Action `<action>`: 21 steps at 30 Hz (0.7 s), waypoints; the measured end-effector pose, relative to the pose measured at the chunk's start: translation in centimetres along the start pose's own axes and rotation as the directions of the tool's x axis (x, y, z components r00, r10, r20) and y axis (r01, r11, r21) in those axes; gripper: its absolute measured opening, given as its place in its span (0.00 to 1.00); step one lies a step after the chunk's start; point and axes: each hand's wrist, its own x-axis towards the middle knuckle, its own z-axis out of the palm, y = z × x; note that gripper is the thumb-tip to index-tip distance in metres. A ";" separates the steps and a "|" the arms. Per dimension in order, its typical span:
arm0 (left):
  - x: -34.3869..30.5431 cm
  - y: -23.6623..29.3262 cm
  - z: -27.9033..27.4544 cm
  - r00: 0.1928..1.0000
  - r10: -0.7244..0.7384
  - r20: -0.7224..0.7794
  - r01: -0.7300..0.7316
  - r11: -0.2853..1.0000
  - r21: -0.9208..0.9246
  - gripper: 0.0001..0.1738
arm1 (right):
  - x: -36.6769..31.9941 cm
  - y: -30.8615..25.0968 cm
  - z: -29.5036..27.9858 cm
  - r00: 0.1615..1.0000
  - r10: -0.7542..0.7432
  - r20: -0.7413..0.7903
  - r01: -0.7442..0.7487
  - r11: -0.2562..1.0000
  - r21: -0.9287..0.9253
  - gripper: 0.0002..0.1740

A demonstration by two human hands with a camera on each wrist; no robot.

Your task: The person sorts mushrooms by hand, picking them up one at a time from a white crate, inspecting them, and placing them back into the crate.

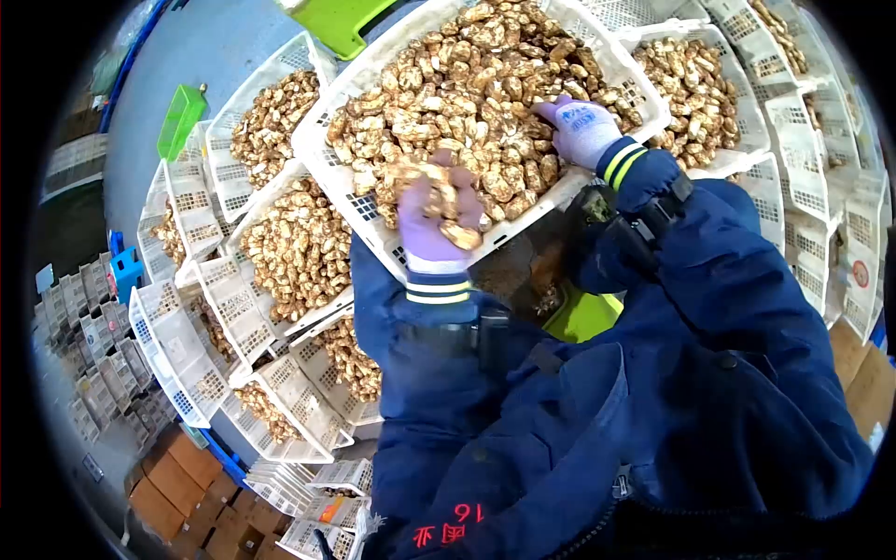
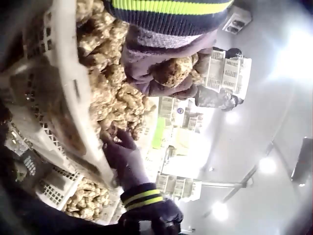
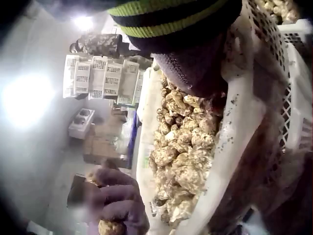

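Observation:
A large white basket [image 1: 313, 140] holds a heap of lumpy brown-and-cream pieces [image 1: 467, 84], rough and knobbly. My left hand [image 1: 439, 219], in a purple-grey glove, is raised over the near left part of the heap and grips several pieces, blurred in the head view. Its curled fingers [image 3: 120, 196] show in the right wrist view, and one held piece [image 2: 173, 72] shows in the left wrist view. On the right side of the basket, my gloved right hand [image 1: 583, 131] reaches down with its fingers spread at the heap. Its fingertips are partly hidden among the pieces.
More white baskets of the same pieces stand at left [image 1: 299, 252] and right [image 1: 691, 93]. Stacked white crates [image 1: 812, 168] line the far right. A green plastic object [image 1: 583, 317] sits below the main basket. Cardboard boxes [image 1: 177, 476] lie at lower left.

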 end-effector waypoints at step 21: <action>1.2 -3.9 1.9 0.997 0.047 -0.063 -0.018 0.919 0.394 0.34 | -3.1 -3.4 -3.3 0.942 -0.281 -0.185 0.307 0.496 0.812 0.26</action>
